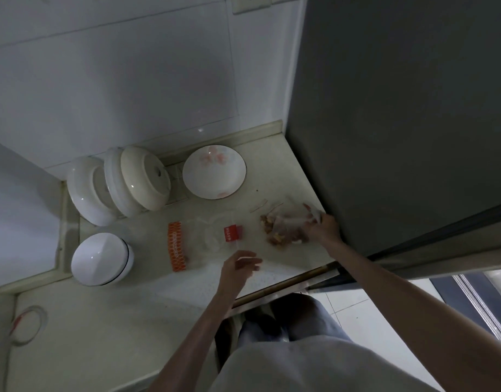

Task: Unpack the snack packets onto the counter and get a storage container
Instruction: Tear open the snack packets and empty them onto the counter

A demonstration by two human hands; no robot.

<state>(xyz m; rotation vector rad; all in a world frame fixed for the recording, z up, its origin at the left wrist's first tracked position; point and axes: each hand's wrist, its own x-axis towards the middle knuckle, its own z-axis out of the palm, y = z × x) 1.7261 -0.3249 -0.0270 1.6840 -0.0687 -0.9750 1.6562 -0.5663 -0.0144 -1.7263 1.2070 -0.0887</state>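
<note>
Two hands work over a pale speckled counter (274,171) in dim light. The right hand (324,229) reaches to the counter's right end, beside a tall dark grey appliance (399,123), and its fingers curl onto a crinkled clear bag (289,222) lying there. Through the film show small snack packets (272,222), pinkish-brown with bits of yellow, bunched together; the blur hides their print. The left hand (239,265) hovers near the counter's front edge, fingers loosely bent, holding nothing that can be made out. Between the hands lies a flattened clear plastic bag (212,233) with a small red label (231,233) and an orange patterned strip (176,246) at its left end. Thin reddish strips (259,206) lie just behind the snack bag. Further back a floral plate (214,171) leans beside stacked white bowls (130,182), and another white bowl (102,258) sits upside down at the left.
</note>
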